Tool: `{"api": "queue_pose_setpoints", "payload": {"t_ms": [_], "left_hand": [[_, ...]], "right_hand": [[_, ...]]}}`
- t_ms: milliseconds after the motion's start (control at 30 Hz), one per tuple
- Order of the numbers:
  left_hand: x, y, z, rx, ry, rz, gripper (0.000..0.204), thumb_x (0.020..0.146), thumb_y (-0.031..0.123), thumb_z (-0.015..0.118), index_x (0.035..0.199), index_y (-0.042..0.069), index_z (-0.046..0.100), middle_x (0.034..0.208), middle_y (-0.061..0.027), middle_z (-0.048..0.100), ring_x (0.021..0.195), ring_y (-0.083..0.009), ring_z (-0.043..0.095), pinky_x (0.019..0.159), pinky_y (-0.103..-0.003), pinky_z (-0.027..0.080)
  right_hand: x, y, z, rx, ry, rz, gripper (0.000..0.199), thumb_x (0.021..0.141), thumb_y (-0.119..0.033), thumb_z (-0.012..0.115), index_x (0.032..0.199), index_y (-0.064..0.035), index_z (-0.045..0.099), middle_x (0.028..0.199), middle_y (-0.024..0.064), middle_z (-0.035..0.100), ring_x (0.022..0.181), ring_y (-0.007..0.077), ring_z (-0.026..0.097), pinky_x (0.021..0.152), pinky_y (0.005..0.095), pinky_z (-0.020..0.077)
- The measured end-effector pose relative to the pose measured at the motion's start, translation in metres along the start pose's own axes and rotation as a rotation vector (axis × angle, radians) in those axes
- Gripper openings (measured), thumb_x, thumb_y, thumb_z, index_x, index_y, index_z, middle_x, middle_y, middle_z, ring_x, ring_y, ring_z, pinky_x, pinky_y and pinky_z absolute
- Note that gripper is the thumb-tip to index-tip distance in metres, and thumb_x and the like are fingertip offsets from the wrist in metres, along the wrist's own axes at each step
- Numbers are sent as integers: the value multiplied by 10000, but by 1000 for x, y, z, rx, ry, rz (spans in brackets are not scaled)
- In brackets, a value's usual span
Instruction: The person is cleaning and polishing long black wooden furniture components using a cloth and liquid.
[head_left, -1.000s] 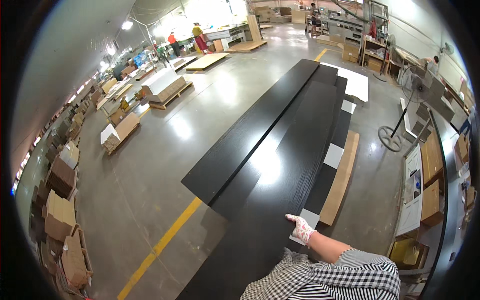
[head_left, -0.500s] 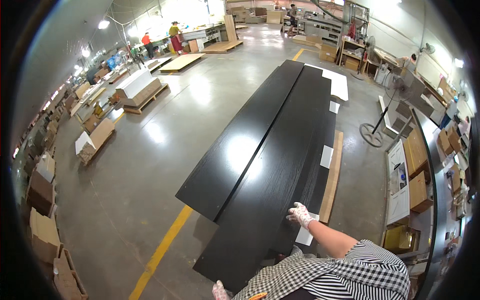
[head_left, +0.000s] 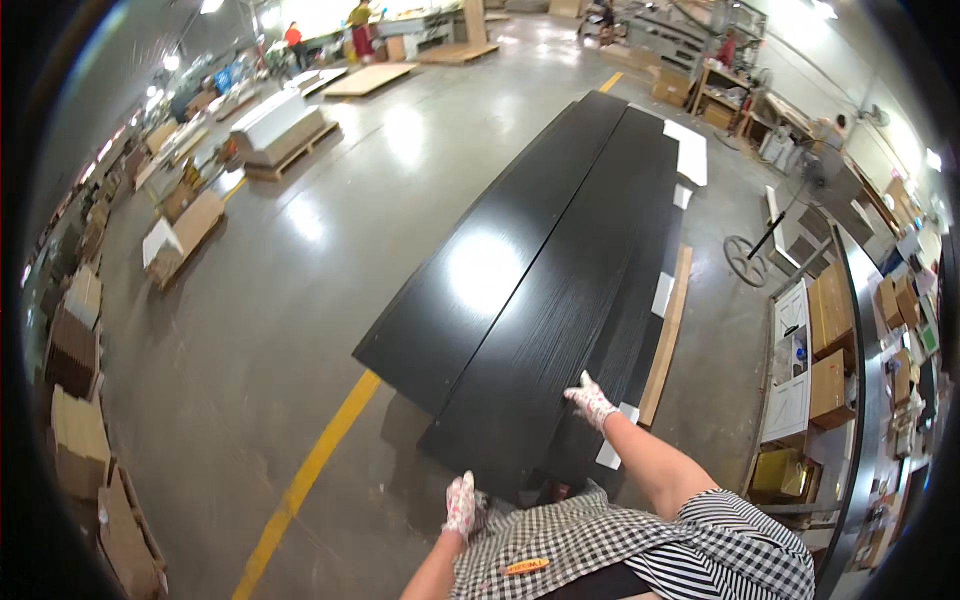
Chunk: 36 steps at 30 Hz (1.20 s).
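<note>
Above grey floor (head_left: 250, 370), the right black panel (head_left: 560, 300) now sits farther forward; left hand (head_left: 461, 505) at its end, grip unclear; right hand (head_left: 593, 402) spread.

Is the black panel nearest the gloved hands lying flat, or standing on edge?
Lying flat: the black panel shows its broad face upward, alongside the left panel.

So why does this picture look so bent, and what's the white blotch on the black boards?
Head view: the fisheye lens bows straight edges, like the right-hand bench's dark edge, and the corners go dark; head view: the blotch on the left black board is glare, probably from overhead lighting, and the floor shines too; head view: the fan head looks indistinct.
</note>
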<state>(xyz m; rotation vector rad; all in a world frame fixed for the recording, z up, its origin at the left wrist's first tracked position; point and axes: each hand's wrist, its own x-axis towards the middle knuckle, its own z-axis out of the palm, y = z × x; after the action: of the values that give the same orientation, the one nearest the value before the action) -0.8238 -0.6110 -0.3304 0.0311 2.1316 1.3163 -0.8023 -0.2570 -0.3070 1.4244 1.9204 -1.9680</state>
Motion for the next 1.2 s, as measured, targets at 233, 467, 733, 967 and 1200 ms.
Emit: {"api": "queue_pose_setpoints", "payload": {"t_ms": [233, 467, 733, 967, 1200], "left_hand": [[35, 25, 23, -297, -87, -66, 436, 957, 423, 475, 853, 5, 539, 645, -150, 640, 486, -235, 582, 483, -346, 462], [41, 73, 34, -250, -143, -206, 422, 981, 349, 464, 837, -32, 573, 794, -201, 688, 643, -273, 670, 552, -381, 517], [53, 83, 29, -195, -202, -215, 353, 982, 345, 482, 872, 19, 559, 767, -189, 687, 556, -207, 609, 486, -331, 471], [61, 70, 22, -255, -283, -198, 336, 964, 337, 512, 906, 9, 550, 686, -146, 657, 500, -173, 585, 472, -298, 450], [67, 68, 15, -117, -295, -179, 349, 981, 379, 480, 859, 62, 563, 711, -105, 678, 464, -160, 552, 407, -306, 424]], "right_hand": [[4, -5, 11, 174, 32, 133, 981, 830, -49, 614, 1533, -190, -56, 1471, 216, 330, 1226, 354, 475, 990, 535, 408], [15, -5, 0, 143, 56, 174, 989, 823, -9, 593, 1535, -221, -60, 1326, 212, 454, 1019, 317, 530, 859, 481, 437], [12, -4, 9, 79, 171, 106, 809, 859, -75, 582, 1532, -105, 134, 1037, 182, 630, 776, 237, 588, 735, 407, 490], [-17, -18, 14, -258, 101, -39, 622, 871, -131, 554, 1424, -9, 298, 1224, 226, 535, 1083, 329, 554, 1013, 424, 381], [-61, 31, 48, -125, 143, -207, 863, 866, -278, 597, 1486, 51, 96, 1426, 297, 388, 1324, 384, 402, 1090, 384, 341]]}}
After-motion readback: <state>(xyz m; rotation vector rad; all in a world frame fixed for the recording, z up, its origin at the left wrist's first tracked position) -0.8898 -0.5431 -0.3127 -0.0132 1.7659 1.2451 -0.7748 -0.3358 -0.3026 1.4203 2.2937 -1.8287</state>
